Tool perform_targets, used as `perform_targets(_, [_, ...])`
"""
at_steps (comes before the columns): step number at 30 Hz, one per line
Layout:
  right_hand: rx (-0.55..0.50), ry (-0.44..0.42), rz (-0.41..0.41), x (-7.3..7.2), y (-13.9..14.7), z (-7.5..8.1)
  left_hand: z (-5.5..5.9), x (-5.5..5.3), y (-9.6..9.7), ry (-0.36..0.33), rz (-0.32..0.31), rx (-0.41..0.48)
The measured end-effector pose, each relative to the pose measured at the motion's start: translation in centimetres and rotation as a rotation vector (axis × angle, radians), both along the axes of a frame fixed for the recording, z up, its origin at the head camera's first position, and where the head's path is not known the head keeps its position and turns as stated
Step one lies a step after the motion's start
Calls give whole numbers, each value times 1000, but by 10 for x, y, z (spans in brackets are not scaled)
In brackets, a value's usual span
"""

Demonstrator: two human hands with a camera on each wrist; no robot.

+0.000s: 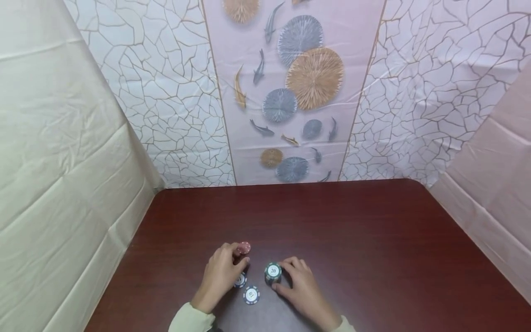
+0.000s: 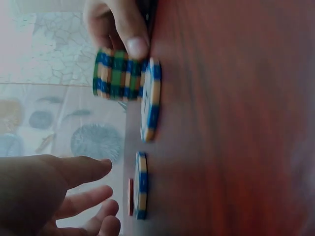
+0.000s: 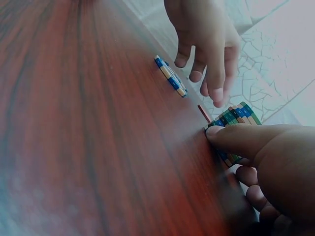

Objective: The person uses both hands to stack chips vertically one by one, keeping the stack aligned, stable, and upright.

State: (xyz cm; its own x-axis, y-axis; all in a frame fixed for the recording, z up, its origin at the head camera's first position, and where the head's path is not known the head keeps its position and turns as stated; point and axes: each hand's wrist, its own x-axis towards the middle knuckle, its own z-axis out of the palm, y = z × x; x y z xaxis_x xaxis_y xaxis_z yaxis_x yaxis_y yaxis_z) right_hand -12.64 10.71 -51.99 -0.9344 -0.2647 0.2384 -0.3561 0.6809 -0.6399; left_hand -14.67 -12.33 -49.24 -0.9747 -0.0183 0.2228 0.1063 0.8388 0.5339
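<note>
A short stack of green and blue poker chips (image 1: 273, 271) stands on the table, a green-edged "20" chip on top. My right hand (image 1: 302, 284) grips its side between thumb and fingers, the thumb (image 3: 216, 132) low by the table. To the left, my left hand (image 1: 220, 272) hovers over the loose chips, fingers loosely bent and nothing between them in the left wrist view. By its fingertips lies a red poker chip (image 1: 245, 247). One blue-and-white chip (image 1: 240, 280) is partly hidden under the left hand; another blue-and-white chip (image 1: 251, 295) lies flat, nearer me.
The dark red wooden table (image 1: 373, 230) extends around the chips. Behind it hangs a patterned cloth (image 1: 290, 138) with fish and round leaf shapes. Pale cloth drapes (image 1: 62, 184) flank the table at left and right.
</note>
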Motion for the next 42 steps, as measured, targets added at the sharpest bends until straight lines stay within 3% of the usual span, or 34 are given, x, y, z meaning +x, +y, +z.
perform_targets(6, [-13,-3,-9,4,0,-5,-2,-4,-6,-73,-36,-9])
perform_targets(11, [-24,15,-3,-1,1,-6,2,9,-21,-148,-185,31])
perform_targets(16, [-31,12,4,-5,0,-4,9,21,-38,-166,-346,32])
perform_targets(20, [-27,-6,2,-5,1,-3,10,23,-43,-174,-408,20])
perform_targets(28, [-33,-11,11,-7,1,-4,5,24,-36,-168,-331,-28])
perform_targets(37, [3,1,9,-5,4,3,3,31,-29,-51,-272,-80])
perform_targets(42, [2,0,26,-7,1,1,3,32,-29,-48,-234,-84])
